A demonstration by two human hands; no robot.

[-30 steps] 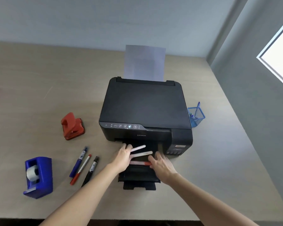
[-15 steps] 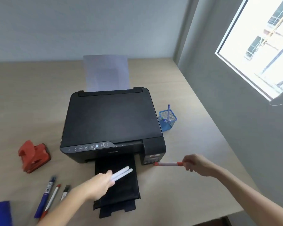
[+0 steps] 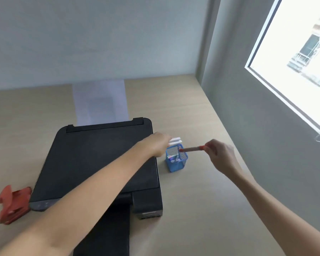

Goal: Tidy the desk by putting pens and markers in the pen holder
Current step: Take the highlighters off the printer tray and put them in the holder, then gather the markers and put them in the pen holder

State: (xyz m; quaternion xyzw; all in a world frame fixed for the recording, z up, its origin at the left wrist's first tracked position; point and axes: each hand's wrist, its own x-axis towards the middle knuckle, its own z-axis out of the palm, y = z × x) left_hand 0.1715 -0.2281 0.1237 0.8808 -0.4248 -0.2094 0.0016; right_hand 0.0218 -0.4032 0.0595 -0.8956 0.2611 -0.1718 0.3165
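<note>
Head view showed the right hand pinching the orange-capped end of a red-tipped marker, whose far tip hung over the open mouth of the blue mesh pen holder. The left hand, at nine o'clock of the holder, was closed around two white pens whose ends poked out just above the holder's back rim. The holder stood on the tabletop just beside the black printer, at its three o'clock, with at least one pen already lying inside.

Half a second before, the left hand had been low over the printer's output tray and the right hand out at the printer's front corner; both had since swung up to the holder, and the view had turned with them. By my reading, all three pens stood ready to drop in. The markers seen earlier at the tabletop's eight o'clock had left the view, so that batch likely remained to be fetched. A red hole punch sat at the printer's eight o'clock.

No brand or lettering could be read; the printer's panel was blurred
</note>
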